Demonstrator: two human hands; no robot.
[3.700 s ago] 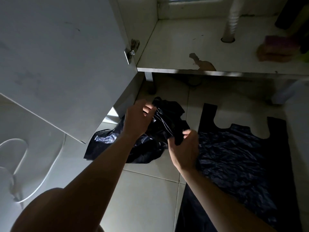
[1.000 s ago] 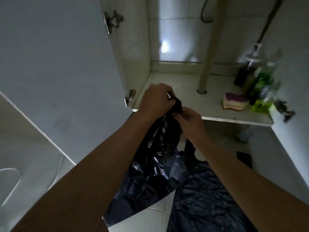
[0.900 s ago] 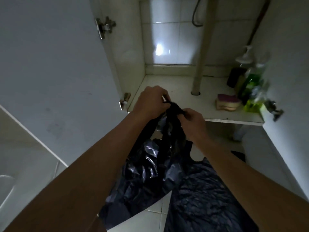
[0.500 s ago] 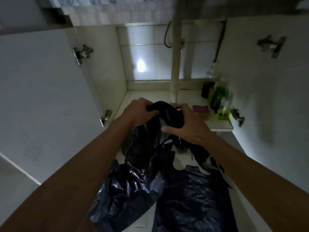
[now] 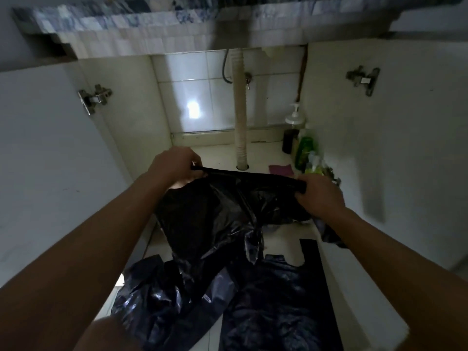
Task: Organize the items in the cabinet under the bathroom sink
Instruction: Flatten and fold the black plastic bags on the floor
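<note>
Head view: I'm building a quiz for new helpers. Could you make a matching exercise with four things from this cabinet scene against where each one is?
Things
1. crumpled black bag
2. flat black bag
3. pump bottle
4. purple sponge

Places
A. lying on the shelf, right of the drain pipe
B. stretched between the left hand and the right hand
C. spread on the floor
D. standing at the cabinet's back right

Pairs: 1-B, 2-C, 3-D, 4-A
</note>
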